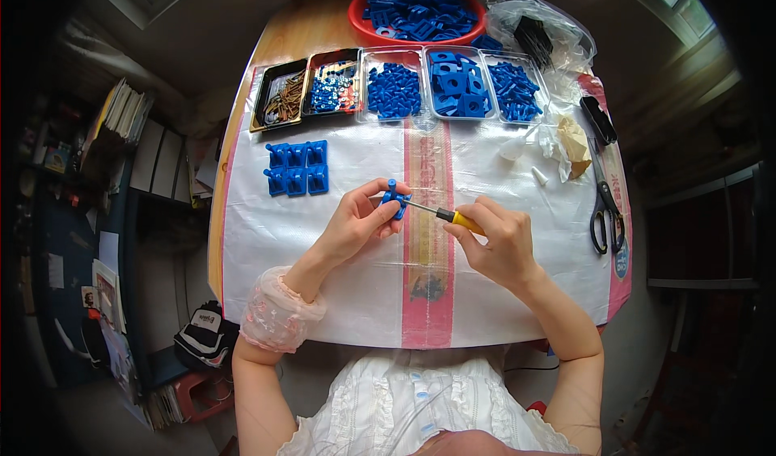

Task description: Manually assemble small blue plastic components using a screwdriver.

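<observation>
Between the fingertips of my left hand (356,223) is a small blue plastic part (393,187) with a round-topped peg standing up from it. My right hand (503,242) grips the yellow and black handle of a screwdriver (423,208). The screwdriver's metal shaft points left, and its tip meets the side of the blue part; the exact contact point is hidden by the part and my fingers. To the left, several similar blue pieces with pegs (297,167) stand close together in two rows on the white sheet.
Behind my hands is a row of trays: screws (284,99), small metal and blue pieces (333,88), blue pegs (394,90), square blue parts (459,88), more blue pegs (515,92). A red basin (356,21) of blue parts stands farther back. Scissors (605,205) lie right.
</observation>
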Demonstrator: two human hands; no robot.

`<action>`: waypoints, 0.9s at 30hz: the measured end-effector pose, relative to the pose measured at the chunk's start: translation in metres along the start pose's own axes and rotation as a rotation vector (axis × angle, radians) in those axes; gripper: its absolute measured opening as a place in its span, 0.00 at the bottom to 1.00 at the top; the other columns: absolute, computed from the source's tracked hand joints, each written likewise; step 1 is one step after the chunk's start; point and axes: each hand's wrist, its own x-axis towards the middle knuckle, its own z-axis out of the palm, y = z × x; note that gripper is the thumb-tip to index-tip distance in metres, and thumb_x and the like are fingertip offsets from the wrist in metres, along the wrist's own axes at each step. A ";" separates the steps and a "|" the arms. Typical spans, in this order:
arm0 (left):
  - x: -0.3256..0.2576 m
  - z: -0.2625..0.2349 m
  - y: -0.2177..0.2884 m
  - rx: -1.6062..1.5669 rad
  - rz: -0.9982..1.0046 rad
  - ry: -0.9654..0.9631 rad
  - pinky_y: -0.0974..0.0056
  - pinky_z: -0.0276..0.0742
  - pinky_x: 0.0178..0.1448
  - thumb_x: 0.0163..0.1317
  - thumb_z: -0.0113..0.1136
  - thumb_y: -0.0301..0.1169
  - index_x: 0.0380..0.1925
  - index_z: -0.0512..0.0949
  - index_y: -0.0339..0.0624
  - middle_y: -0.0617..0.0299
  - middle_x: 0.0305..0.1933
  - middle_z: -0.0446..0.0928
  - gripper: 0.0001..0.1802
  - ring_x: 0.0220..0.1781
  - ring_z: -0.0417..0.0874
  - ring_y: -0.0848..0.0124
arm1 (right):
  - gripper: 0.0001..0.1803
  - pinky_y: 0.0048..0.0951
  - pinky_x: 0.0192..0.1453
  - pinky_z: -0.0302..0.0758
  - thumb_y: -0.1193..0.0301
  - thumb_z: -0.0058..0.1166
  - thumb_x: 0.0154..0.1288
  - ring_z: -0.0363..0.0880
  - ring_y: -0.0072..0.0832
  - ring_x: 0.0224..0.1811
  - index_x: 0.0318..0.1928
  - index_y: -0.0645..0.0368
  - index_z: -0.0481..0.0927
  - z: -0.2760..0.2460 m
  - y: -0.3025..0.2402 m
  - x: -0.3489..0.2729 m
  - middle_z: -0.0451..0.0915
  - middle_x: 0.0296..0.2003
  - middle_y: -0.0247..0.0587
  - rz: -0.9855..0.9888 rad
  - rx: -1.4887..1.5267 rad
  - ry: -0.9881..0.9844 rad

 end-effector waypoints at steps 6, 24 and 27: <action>0.000 0.000 -0.002 -0.019 0.001 -0.008 0.79 0.72 0.32 0.77 0.58 0.29 0.58 0.77 0.38 0.66 0.33 0.80 0.14 0.31 0.80 0.84 | 0.09 0.34 0.26 0.73 0.72 0.72 0.58 0.82 0.36 0.23 0.31 0.59 0.82 0.000 0.001 0.000 0.81 0.26 0.38 0.057 0.085 -0.009; -0.001 0.003 0.000 0.026 0.010 0.001 0.79 0.72 0.32 0.76 0.59 0.28 0.57 0.78 0.38 0.66 0.37 0.80 0.13 0.33 0.81 0.83 | 0.10 0.33 0.29 0.75 0.71 0.73 0.59 0.83 0.38 0.24 0.31 0.63 0.84 -0.005 0.000 0.004 0.83 0.26 0.45 0.202 0.205 -0.067; -0.001 0.003 0.000 0.031 0.003 -0.003 0.79 0.72 0.32 0.75 0.59 0.28 0.57 0.78 0.39 0.66 0.37 0.80 0.13 0.33 0.81 0.83 | 0.10 0.33 0.30 0.75 0.71 0.73 0.59 0.83 0.38 0.24 0.31 0.63 0.84 -0.005 0.000 0.004 0.84 0.26 0.45 0.203 0.208 -0.067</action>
